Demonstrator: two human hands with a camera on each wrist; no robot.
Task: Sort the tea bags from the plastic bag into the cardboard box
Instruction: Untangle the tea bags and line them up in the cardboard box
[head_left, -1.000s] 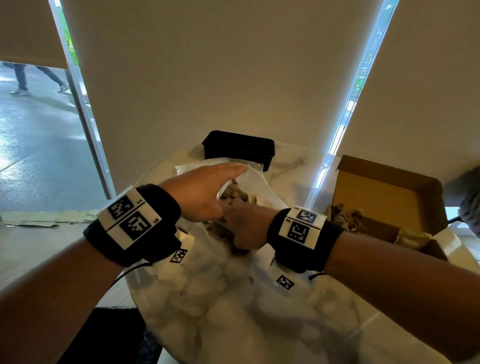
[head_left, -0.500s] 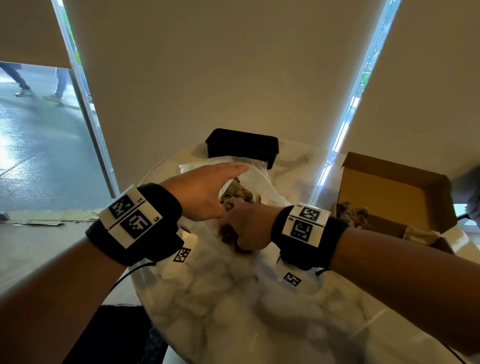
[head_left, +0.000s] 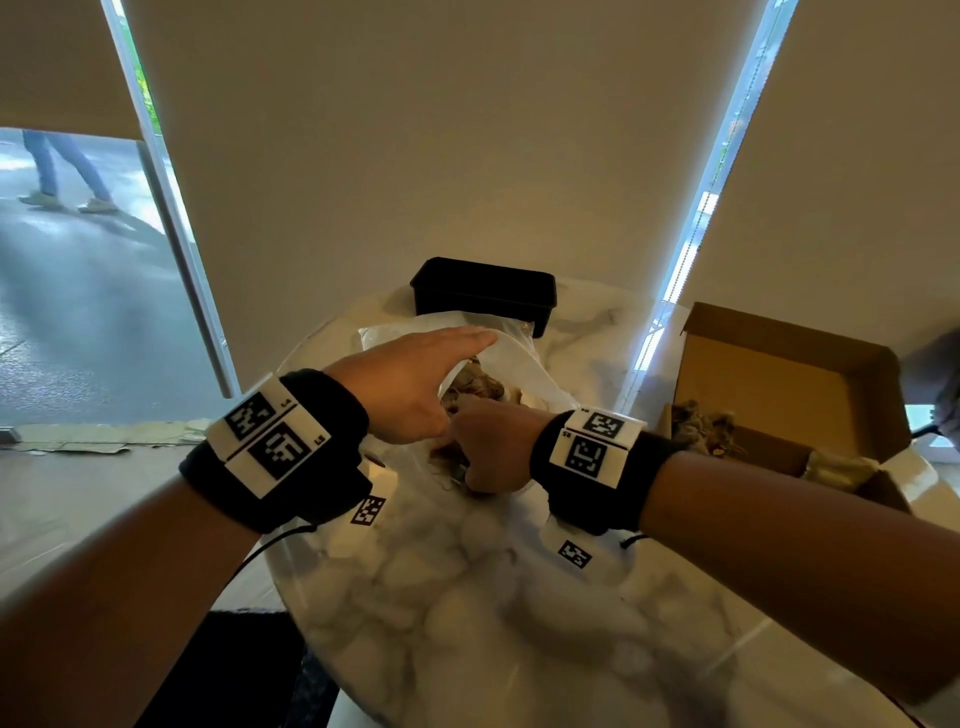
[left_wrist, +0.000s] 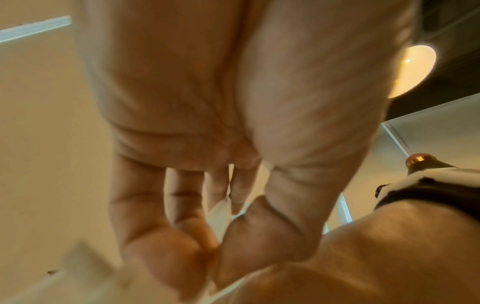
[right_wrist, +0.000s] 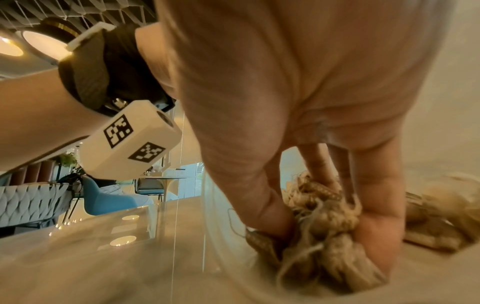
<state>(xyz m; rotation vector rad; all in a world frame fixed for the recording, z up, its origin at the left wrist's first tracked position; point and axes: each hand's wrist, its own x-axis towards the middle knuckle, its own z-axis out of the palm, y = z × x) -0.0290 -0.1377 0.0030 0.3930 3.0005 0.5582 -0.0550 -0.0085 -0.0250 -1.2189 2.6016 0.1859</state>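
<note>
A clear plastic bag lies on the marble table, with brown tea bags showing in its mouth. My left hand reaches over the bag. In the left wrist view its thumb and forefinger pinch the bag's film. My right hand is inside the mouth. Its thumb and fingers grip a bundle of tea bags with strings. The open cardboard box stands to the right, with some tea bags in it.
A black rectangular container stands right behind the plastic bag at the table's far edge. The table's rounded rim runs close on the left. Window blinds hang just beyond the table, and a passer-by walks outside at the far left.
Both hands stay at the bag's mouth with hardly any shift. The person outside has walked on.
</note>
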